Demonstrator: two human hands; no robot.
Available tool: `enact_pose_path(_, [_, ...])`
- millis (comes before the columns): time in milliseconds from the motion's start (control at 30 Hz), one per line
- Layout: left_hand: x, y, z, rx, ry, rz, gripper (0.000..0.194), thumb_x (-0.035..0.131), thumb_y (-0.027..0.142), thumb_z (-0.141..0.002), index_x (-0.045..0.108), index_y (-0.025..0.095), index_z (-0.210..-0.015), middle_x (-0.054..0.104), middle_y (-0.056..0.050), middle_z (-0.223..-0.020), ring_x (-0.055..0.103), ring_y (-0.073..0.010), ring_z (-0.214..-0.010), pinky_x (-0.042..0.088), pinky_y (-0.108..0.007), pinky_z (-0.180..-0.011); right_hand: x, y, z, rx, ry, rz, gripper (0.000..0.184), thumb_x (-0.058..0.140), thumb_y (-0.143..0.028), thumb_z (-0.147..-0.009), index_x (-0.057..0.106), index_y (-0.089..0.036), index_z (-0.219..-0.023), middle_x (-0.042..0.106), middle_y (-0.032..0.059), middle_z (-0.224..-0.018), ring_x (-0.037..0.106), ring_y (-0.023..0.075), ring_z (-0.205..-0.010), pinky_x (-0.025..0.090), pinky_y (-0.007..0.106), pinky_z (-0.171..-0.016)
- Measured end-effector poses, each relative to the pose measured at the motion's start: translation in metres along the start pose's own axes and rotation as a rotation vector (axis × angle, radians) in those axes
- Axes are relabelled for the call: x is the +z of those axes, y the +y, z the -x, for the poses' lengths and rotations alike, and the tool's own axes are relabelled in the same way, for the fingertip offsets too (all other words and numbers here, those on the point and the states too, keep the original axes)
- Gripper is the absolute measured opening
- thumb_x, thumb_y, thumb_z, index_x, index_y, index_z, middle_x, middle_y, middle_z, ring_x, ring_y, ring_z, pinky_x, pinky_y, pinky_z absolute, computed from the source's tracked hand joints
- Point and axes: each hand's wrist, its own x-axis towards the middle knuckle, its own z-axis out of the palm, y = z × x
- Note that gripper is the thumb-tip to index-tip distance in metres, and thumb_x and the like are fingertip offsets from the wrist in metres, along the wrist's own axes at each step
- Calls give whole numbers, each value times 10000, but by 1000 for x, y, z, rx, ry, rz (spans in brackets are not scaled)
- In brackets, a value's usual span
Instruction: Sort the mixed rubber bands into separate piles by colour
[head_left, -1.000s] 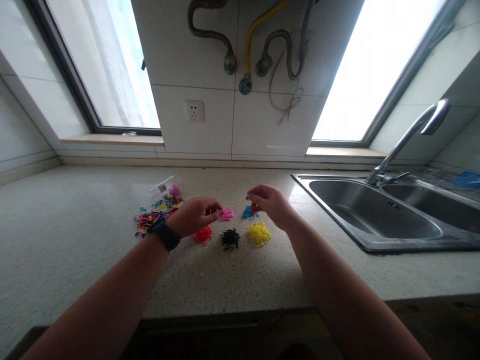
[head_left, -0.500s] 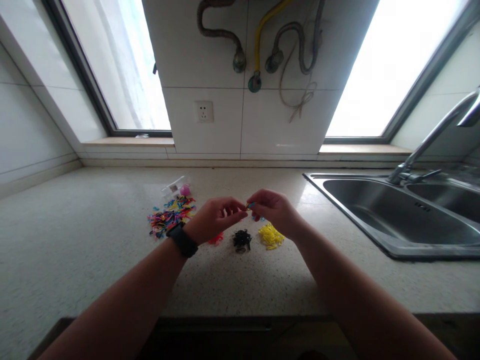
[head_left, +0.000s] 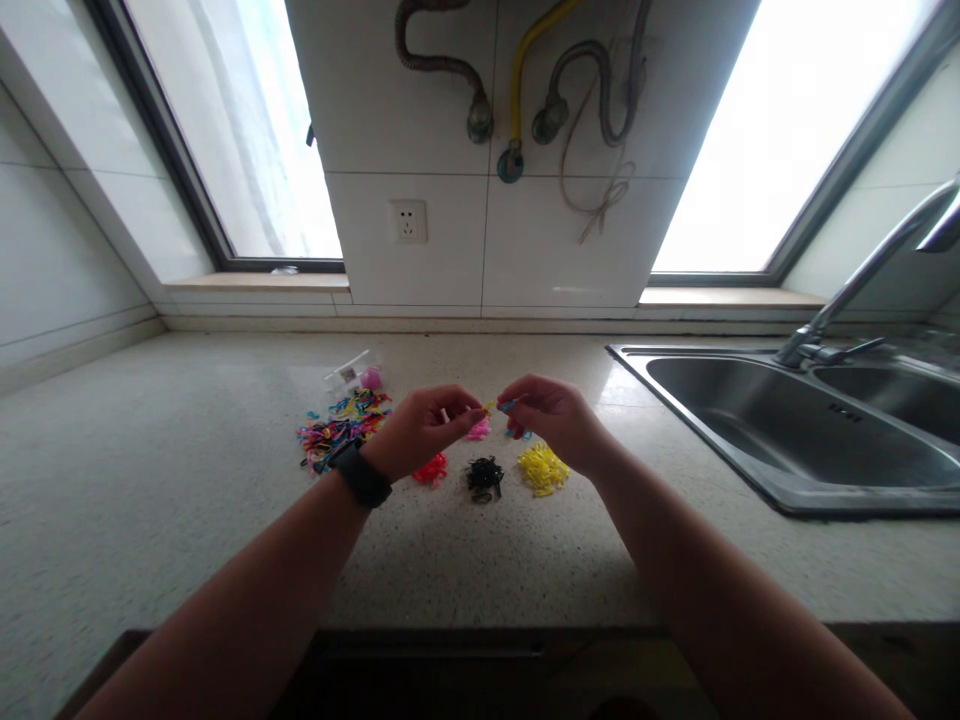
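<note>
Over the counter, my left hand (head_left: 435, 425) pinches a small yellow rubber band (head_left: 490, 406) between thumb and fingertips. My right hand (head_left: 551, 415) pinches a small blue rubber band (head_left: 507, 405), a short gap away. Below the hands lie sorted piles of little bands: red (head_left: 430, 470), black (head_left: 484, 477), yellow (head_left: 544, 470) and pink (head_left: 478, 429). A few blue bands (head_left: 519, 434) show partly behind my right fingers. Left of my left wrist spreads a mixed multicoloured pile (head_left: 336, 437), partly hidden by the hand and watch.
A clear plastic bag (head_left: 349, 372) with a pink ball-like thing (head_left: 370, 378) sits behind the mixed pile. On the right is a steel sink (head_left: 712, 420) with a faucet (head_left: 847, 285). The tiled wall with a socket (head_left: 408, 221) stands behind the counter (head_left: 480, 570).
My hands have drawn slightly apart, the left moving a little left. The yellow and blue bands, together before, are now separate. More of the pink and red piles shows.
</note>
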Motion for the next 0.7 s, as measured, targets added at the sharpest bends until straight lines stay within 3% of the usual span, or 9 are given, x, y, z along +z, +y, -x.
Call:
enact_pose_path(300, [0, -3, -1, -14, 19, 125, 265, 661, 419, -896, 693, 157, -924, 619, -8, -709, 529, -96, -592, 477, -231, -577, -6, -3, -1, -3, 63, 28, 229, 774, -395, -756, 694, -206, -857, 649, -25, -613, 583, 103, -538, 502, 278, -543])
enact_pose_path(700, [0, -4, -2, -37, 30, 254, 225, 670, 377, -886, 668, 152, -905, 598, 13, -689, 540, -85, -598, 460, -209, -567, -7, -1, -1, 14, 64, 15, 252, 795, -401, -737, 696, -193, -840, 633, -24, -638, 562, 98, -537, 491, 277, -526])
